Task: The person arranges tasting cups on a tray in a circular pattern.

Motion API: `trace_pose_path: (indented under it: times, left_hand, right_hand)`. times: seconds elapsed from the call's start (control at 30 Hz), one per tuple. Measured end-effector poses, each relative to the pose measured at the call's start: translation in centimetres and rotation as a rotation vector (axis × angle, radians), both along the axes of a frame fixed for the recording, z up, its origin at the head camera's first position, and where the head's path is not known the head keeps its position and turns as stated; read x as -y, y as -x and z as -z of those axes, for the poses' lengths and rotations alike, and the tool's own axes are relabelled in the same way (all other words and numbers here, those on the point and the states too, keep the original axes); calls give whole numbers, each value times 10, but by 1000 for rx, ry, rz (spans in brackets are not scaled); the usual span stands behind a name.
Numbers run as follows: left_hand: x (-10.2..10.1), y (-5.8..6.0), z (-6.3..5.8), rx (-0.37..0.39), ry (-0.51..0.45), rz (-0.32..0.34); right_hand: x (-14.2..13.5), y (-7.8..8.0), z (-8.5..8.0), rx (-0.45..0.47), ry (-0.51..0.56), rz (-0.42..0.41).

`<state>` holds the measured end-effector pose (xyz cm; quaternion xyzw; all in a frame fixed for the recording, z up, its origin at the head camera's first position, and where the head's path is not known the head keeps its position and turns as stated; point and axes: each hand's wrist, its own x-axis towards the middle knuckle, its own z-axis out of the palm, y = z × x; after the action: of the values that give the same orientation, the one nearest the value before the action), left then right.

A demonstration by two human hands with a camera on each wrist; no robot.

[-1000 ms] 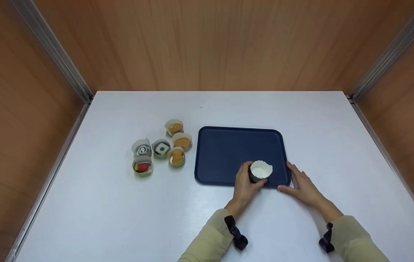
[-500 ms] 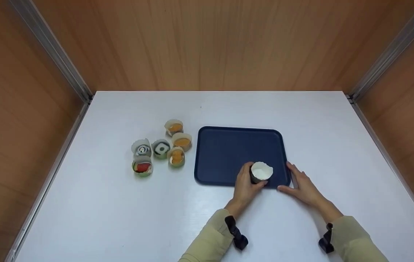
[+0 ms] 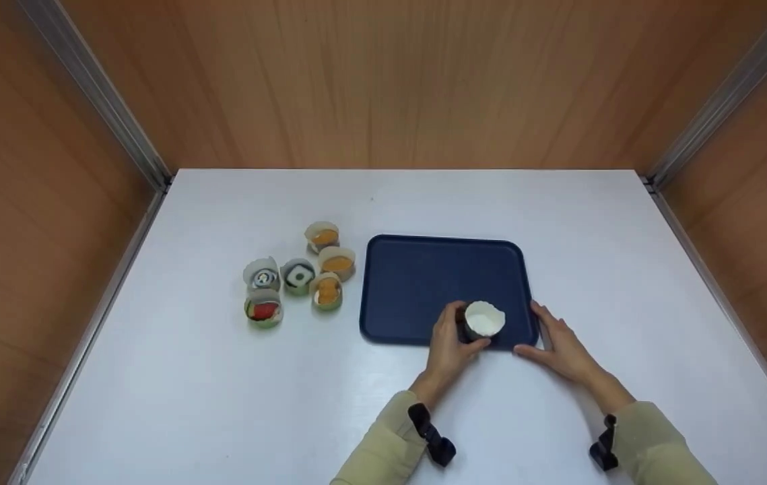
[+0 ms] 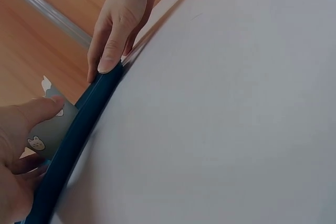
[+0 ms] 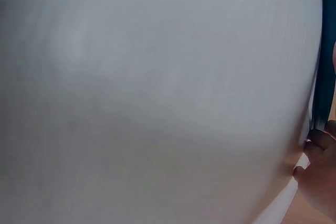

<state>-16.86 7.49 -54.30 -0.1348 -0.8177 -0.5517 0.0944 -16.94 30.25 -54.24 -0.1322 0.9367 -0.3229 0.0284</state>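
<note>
We see a cup with a white inside [image 3: 484,320] on the near right part of a blue tray [image 3: 417,283]. Its outside is grey-green, with little animal faces. Our left hand [image 3: 448,347] holds it, with the thumb on the near side and the fingers on the left. That hand hides some of the cup and some of the tray's near edge. Our right hand [image 3: 558,350] is spread wide round the tray's near right corner, touching the rim. Left of the tray, six small cups [image 3: 298,275] sit close together on the white table [image 3: 221,391]. Three show orange inside, and the nearest one shows red. Our pale green sleeves [image 3: 383,438] have black straps [image 3: 431,438] and cover bits of the near table. Brown wood walls [image 3: 383,81] stand left, right and far.
</note>
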Motion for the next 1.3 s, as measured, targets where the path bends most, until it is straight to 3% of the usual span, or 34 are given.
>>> trace_pose_path:
  times: [0.6, 0.83, 1.07, 1.3]
  left_hand:
    - [30, -6, -4, -66, -43, 5]
    - [47, -9, -8, -58, -80, -8]
    - [67, -12, -7, -120, -76, -49]
    - [88, -16, -9, -73, -66, -115]
  right_hand:
    - [0, -1, -1, 8, 3, 1]
    - [0, 1, -2, 6, 4, -11]
    - [0, 1, -1, 11, 15, -10]
    - [-1, 0, -1, 10, 31, -8]
